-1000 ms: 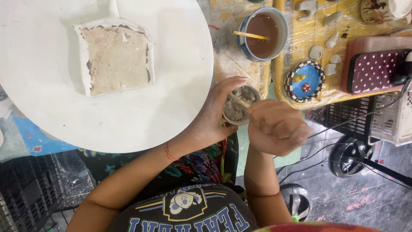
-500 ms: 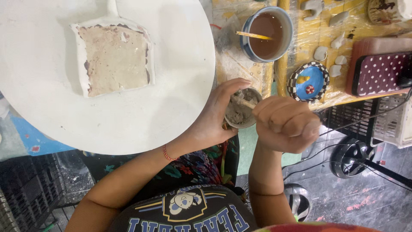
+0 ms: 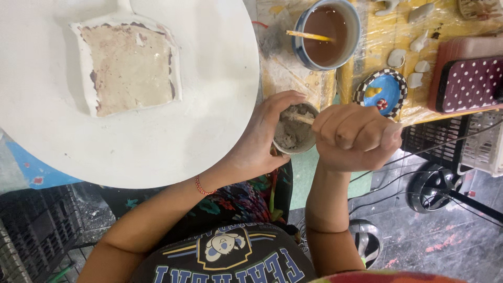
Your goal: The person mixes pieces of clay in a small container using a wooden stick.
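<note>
My left hand (image 3: pixel 259 141) wraps around a small round cup (image 3: pixel 293 132) filled with grey-brown clay paste, holding it just off the edge of a big white round board (image 3: pixel 209 78). My right hand (image 3: pixel 353 137) is closed in a fist on a thin stick (image 3: pixel 299 117) whose tip is dipped into the paste. On the board lies a square clay slab (image 3: pixel 128 65) with white edges and a short handle at the top.
A blue-rimmed cup of brown water (image 3: pixel 329 34) with a yellow stick stands beyond the hands. A small blue dish with a checked rim (image 3: pixel 381 91), several white clay bits and a red dotted case (image 3: pixel 469 84) lie on the yellow table. Black crates (image 3: pixel 36 236) stand lower left.
My right hand has shifted slightly right and back over the cup, the stick working in the paste. The left hand keeps its hold on the cup.
</note>
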